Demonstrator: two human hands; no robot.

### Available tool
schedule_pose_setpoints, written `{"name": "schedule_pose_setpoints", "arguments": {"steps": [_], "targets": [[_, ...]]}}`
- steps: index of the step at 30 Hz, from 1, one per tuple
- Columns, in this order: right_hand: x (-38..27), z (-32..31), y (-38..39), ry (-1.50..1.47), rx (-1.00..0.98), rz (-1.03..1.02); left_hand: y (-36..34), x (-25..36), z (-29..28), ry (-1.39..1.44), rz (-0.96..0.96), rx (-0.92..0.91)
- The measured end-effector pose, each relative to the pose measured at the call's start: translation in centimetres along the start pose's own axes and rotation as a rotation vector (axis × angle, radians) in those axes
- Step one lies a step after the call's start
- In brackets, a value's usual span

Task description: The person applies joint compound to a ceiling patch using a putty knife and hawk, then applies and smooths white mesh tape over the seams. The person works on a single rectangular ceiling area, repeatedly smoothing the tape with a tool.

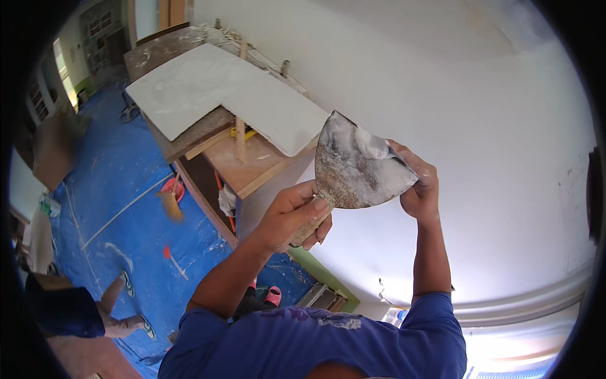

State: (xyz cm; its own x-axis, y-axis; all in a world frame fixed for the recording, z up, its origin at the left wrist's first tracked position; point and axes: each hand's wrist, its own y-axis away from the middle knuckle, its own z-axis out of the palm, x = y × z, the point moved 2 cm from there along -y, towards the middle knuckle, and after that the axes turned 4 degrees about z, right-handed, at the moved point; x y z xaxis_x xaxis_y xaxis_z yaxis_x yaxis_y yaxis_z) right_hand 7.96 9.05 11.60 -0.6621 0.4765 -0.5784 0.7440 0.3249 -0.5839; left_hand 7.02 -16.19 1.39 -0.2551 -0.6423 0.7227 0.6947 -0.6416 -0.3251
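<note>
A pale wall (499, 132) takes up the right side, and a blue floor sheet (136, 218) with white smears and lines spreads over the left. Between them stands a cluttered desk (151, 57), with a notched white board (196, 79) lying on top. At the lower left, a co-worker's legs (120, 326) show below dark shorts (66, 307).

The scraper (353, 170), a broad curved blade smeared with white paste (372, 146), is held up in front of the wall, beyond the near corner of the board. The left hand (287, 218) has its fingers closed around the handle, thumb on top. The right hand (423, 183) is at the blade's right edge, fingers bent and partly hidden; whether they grip the blade or something behind it, I cannot tell.

Beside the desk, a broom (169, 205) leans against a small pink tub (179, 189).
</note>
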Motion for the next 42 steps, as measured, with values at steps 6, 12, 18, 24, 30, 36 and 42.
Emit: {"name": "schedule_pose_setpoints", "arguments": {"steps": [6, 12, 18, 24, 30, 36, 42], "targets": [[-1.5, -7.3, 10.4, 0.017, 0.332, 0.524, -2.2, -1.5, 3.3, -0.517, 0.112, -0.04], [-7.3, -2.2, 19.4, -0.71, 0.856, 0.442, -4.6, -4.7, 7.0, -0.975, 0.508, -0.109], [-6.7, 0.2, 22.3, -0.721, 1.052, 0.499, -4.9, -8.1, 10.0, -1.035, 0.284, -0.401], [-7.0, -0.1, 21.7, -0.662, 1.109, 0.429, -4.4, -8.3, 9.0, -1.308, 0.303, -0.714], [-5.5, -3.0, 20.2, -0.321, 1.041, 0.362, -5.1, -4.9, 4.7, -0.392, -0.463, -0.275], [-6.1, -1.7, 18.5, 0.288, 0.668, 0.144, -3.0, -4.0, 6.5, -0.169, -0.485, -0.322], [-4.1, -4.4, 21.4, 0.55, 0.446, 0.548, -2.5, -2.9, 6.2, -0.522, -0.261, -0.293]]}}
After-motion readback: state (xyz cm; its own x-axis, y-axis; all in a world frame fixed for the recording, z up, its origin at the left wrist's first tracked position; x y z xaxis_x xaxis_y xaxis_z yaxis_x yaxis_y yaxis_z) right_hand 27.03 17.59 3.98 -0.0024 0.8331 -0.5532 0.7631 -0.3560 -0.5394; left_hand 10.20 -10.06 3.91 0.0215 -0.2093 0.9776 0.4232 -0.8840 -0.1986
